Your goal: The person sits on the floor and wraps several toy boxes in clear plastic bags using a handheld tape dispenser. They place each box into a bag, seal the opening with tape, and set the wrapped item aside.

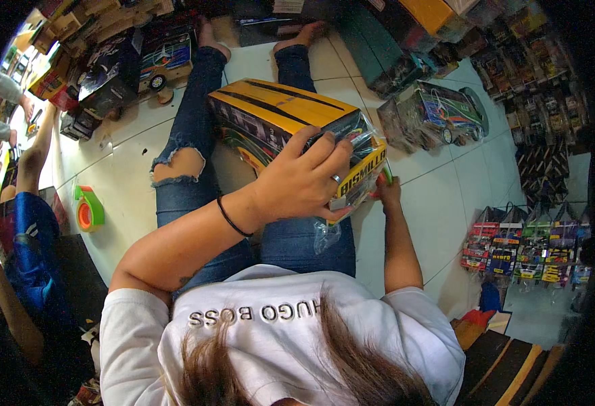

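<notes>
A long yellow and black cardboard box (290,108) in clear plastic wrap lies tilted over my legs. My left hand (317,166) is closed over its near end, the fingers spread across the top corner and the thumb lower down. Loose plastic wrap (326,237) hangs below that end. Beside the box's right side is my right hand (390,193), its fingers partly hidden by the box. They are closed around a green thing (386,174), mostly out of sight, whose kind I cannot make out. A green tape dispenser with an orange core (89,208) stands on the floor at the left.
On the tiled floor to the right lies a plastic-wrapped toy car box (439,115). More boxes (111,71) stand at the far left, near a small wheeled toy (160,86). Packs of small toys (524,247) hang at the right. A person in blue (37,250) sits at the left.
</notes>
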Available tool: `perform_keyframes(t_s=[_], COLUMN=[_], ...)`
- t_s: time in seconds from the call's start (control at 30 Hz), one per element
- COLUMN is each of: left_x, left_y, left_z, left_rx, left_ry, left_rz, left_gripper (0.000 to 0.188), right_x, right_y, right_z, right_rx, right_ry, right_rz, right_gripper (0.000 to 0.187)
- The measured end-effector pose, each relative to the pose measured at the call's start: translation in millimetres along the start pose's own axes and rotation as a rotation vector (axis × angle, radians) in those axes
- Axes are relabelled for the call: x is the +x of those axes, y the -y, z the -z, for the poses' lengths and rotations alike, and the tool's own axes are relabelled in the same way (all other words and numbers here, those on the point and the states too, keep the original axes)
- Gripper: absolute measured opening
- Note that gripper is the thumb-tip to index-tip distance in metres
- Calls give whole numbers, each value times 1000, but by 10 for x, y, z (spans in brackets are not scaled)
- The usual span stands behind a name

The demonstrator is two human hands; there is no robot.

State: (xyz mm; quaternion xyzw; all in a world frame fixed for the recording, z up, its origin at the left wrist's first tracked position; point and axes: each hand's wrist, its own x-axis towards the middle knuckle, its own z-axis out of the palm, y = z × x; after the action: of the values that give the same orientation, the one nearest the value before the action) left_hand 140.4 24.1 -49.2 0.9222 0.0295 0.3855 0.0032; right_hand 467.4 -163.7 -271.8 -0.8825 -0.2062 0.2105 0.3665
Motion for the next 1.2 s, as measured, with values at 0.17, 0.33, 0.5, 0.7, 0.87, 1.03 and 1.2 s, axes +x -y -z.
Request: perform_keyframes(t_s=[0.17,0.33,0.5,0.7,0.87,1.03,1.2], left_x=[-80,-86,-45,-61,-91,-114,-120], left_y=[-23,-28,-8,-2,-31,-33,-40], left_z=[1,-3,29,-1,-38,-41,-103], left_rx=[143,140,225,183,179,239,204], left_ry=[-97,-147,-109,-167,-131,-155,-164], left_rz=[-25,-5,7,14,8,-10,17], left_gripper=[49,49,53,48,44,43,43], right_x=[-525,-1244,-1475,-1514,-1431,-1455,-1885], right_y=[1107,2718,3713,4087,4346,4515,3800], right_z=[837,1218,863,810,840,790,967], right_rx=[949,646,-167,-436,-702,-830,-493], right_ry=[-134,-47,140,419,564,602,335], right_rz=[24,865,1165,1030,985,1046,993], right_gripper=[39,55,41,40,42,46,49])
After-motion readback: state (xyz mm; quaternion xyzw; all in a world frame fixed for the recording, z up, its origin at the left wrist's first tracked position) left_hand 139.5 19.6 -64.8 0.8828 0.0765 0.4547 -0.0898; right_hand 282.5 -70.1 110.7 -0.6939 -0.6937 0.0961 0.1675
